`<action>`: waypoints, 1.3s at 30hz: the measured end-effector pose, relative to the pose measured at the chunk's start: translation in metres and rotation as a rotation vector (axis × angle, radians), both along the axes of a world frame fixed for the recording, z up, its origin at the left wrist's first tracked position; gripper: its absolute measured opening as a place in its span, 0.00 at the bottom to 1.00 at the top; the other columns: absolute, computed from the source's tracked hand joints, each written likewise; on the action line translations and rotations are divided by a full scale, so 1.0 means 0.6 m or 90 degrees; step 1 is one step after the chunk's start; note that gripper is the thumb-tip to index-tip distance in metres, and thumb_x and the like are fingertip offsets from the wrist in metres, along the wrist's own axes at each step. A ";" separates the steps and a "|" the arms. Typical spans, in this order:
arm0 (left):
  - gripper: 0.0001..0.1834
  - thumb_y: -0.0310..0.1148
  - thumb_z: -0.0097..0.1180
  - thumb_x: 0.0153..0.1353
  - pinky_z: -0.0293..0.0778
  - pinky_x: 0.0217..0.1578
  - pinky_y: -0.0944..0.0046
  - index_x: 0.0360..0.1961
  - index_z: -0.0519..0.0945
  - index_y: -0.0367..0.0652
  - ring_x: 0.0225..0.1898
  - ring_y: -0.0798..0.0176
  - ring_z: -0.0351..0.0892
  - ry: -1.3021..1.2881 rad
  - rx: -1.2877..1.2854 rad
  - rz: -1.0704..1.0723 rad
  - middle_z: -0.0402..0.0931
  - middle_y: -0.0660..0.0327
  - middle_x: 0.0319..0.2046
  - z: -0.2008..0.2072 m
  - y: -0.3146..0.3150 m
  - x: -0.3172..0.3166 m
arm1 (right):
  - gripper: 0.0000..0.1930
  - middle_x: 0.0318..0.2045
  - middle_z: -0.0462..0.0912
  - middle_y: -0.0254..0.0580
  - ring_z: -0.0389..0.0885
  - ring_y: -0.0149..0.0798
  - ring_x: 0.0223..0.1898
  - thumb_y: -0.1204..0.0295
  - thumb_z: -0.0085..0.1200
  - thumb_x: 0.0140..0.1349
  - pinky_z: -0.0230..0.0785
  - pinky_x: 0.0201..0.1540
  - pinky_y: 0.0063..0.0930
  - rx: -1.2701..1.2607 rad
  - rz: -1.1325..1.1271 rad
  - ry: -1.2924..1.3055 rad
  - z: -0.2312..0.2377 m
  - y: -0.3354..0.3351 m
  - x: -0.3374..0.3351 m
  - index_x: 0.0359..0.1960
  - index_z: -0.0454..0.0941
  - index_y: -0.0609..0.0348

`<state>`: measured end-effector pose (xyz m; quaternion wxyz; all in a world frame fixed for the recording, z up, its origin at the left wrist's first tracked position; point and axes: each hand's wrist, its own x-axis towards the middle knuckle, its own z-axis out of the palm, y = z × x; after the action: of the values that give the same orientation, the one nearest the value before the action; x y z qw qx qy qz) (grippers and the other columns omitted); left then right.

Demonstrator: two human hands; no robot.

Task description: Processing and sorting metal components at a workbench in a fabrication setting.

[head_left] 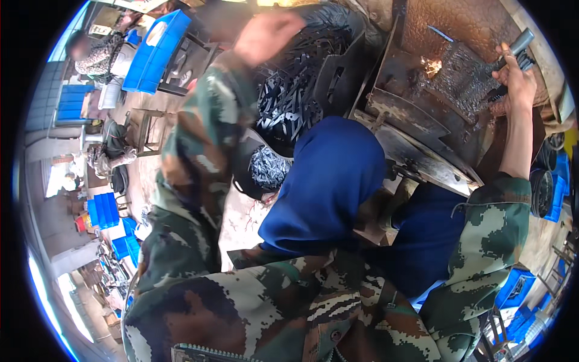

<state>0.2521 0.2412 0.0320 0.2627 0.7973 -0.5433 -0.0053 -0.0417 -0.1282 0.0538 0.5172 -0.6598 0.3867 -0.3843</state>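
Note:
My right hand point(518, 83) is closed round a dark grey cylindrical handle point(522, 41) at the far right of the oily machine bed. Several dark rods beside it are partly hidden by the fingers. In front of that hand lies a wet, dark brown, rough-textured plate point(461, 78), with a bright spot on its left side. A thin bluish metal strip point(440, 33) rests on the brown surface behind the plate. My left hand point(268, 37) is raised at the upper left, near a dark tub point(356, 45) full of thin metal strips point(289, 96). Motion smears its fingers.
A smaller black container point(246, 181) with shiny metal strips stands close to my left knee. Worn metal guards point(416, 148) edge the machine before me. Farther left are a blue bin point(158, 51), a wooden stool point(151, 130) and a seated person point(102, 60).

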 end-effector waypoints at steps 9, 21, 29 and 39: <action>0.39 0.30 0.67 0.45 0.70 0.59 0.54 0.61 0.68 0.45 0.62 0.48 0.66 -0.093 0.268 0.025 0.57 0.59 0.66 -0.147 0.159 0.077 | 0.12 0.21 0.76 0.32 0.63 0.23 0.19 0.70 0.56 0.65 0.74 0.26 0.20 0.020 0.002 0.016 0.005 0.006 -0.001 0.44 0.84 0.63; 0.33 0.31 0.66 0.46 0.73 0.52 0.52 0.56 0.70 0.50 0.55 0.52 0.71 -0.200 0.423 0.152 0.69 0.62 0.52 -0.170 0.131 0.072 | 0.12 0.15 0.60 0.24 0.58 0.22 0.17 0.67 0.58 0.65 0.73 0.28 0.22 0.028 0.011 0.024 0.006 0.004 0.000 0.42 0.84 0.64; 0.18 0.38 0.61 0.50 0.74 0.47 0.54 0.45 0.79 0.49 0.52 0.55 0.73 -0.350 0.546 0.000 0.76 0.62 0.42 -0.171 0.163 0.091 | 0.14 0.17 0.66 0.26 0.58 0.21 0.18 0.68 0.56 0.66 0.73 0.28 0.21 0.028 0.022 0.023 0.010 0.008 0.001 0.48 0.82 0.64; 0.16 0.38 0.56 0.61 0.75 0.44 0.53 0.46 0.78 0.41 0.44 0.46 0.80 0.030 0.567 -0.011 0.80 0.51 0.39 -0.168 0.195 0.109 | 0.14 0.18 0.68 0.27 0.58 0.21 0.19 0.69 0.56 0.66 0.74 0.29 0.21 0.028 0.023 0.020 0.004 0.000 -0.006 0.49 0.81 0.65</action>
<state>0.3177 0.3580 -0.0687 -0.0944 0.8279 -0.4884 -0.2589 -0.0451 -0.1281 0.0560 0.5323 -0.6611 0.3912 -0.3558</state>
